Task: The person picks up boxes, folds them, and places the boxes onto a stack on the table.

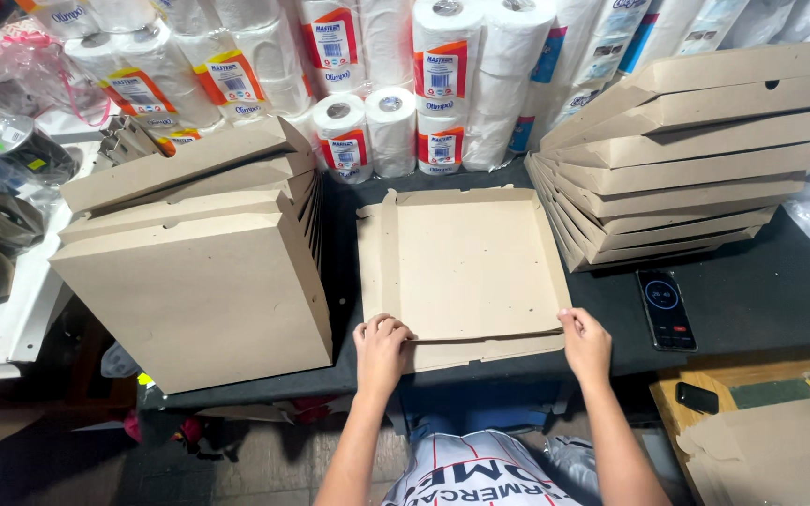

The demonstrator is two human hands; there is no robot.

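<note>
Both hands pinch the near flap of the flat cardboard box (pixel 466 272), left hand (pixel 382 349) and right hand (pixel 586 339) at its two corners; the fold appears under way, and raising the flap evenly seems next. Finished box stacks (pixel 199 281) (pixel 686 159) crowd both sides; a phone (pixel 665 309) lies just right.

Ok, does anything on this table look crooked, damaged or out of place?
Nothing looks damaged or spilled. The right-hand stack of folded boxes fans out, its top boxes tilting up to the right. A phone lies beside it. Both hands, left hand and right hand, press the near edge of the flat cardboard blank.
</note>
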